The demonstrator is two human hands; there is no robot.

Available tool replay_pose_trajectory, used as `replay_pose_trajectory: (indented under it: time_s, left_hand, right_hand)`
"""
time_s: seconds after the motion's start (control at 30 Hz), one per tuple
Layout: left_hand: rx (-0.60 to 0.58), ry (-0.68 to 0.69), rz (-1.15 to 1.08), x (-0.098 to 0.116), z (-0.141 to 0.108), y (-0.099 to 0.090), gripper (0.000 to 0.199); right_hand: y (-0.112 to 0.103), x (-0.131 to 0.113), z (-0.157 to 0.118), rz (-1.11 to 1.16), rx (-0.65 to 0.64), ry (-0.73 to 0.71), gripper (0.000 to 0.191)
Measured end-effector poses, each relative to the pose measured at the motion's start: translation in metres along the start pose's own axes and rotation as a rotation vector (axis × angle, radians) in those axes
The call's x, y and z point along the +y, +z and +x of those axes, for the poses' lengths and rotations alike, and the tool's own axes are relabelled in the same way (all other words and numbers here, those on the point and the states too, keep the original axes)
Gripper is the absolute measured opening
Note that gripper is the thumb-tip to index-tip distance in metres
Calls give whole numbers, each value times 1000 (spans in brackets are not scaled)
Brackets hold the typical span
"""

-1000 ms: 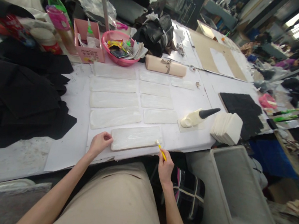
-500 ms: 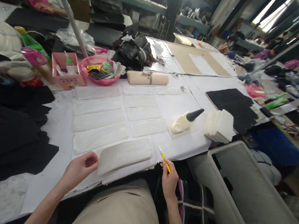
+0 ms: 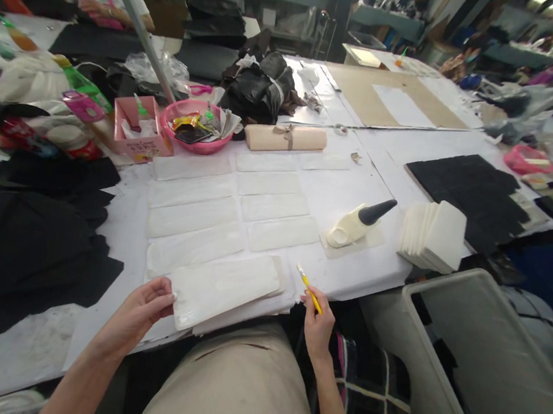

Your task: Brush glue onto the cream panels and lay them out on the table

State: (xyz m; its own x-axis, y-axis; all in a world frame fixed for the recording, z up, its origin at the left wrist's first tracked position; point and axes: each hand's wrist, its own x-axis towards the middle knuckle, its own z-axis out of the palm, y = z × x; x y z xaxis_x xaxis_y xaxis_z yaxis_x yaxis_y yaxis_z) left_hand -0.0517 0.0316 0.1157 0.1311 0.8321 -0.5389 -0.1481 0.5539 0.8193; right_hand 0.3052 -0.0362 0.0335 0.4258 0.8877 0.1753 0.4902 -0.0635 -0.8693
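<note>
My left hand (image 3: 147,307) pinches the left edge of a white rectangular panel (image 3: 226,287). That panel lies over a small stack at the table's near edge, and its right end does not line up with the piece beneath. In my right hand (image 3: 319,326) is a slim yellow paintbrush (image 3: 314,296), its pale bristles pointing up and away from me. Similar white panels (image 3: 194,219) lie in two columns beyond. To the right, a cream bottle (image 3: 346,232) with a dark conical nozzle rests tilted on a small translucent sheet.
Stacked white pieces (image 3: 434,236) stand right of the bottle, near a black sheet pile (image 3: 464,196). A grey bin (image 3: 468,284) is at my right. Black material (image 3: 25,237) covers the left side. A pink basin (image 3: 196,140) and beige roll (image 3: 287,139) sit behind the panels.
The top panel has shifted slightly left and turned, showing more of the piece under its right end. My left fingers now grip its edge. The view has swung left.
</note>
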Motion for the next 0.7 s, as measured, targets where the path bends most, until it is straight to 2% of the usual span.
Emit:
replay_pose_trajectory:
  time_s: [0.17,0.37,0.53,0.63,0.7]
  left_hand:
    - [-45,7,-206,19,3,9,18]
    - [-150,49,-289,52,20,34,35]
    - [-297,92,-237,83,44,76,25]
    - [-377,158,-202,103,68,109,12]
    - [-424,196,-179,115,89,135,11]
  right_hand:
    - [2,-1,-11,-9,22,17,26]
    - [0,-2,-31,-5,66,63,25]
    - [-13,1,-50,-10,120,59,27]
    - [-24,10,-60,-25,181,54,25]
    - [-31,20,-65,-13,218,39,25]
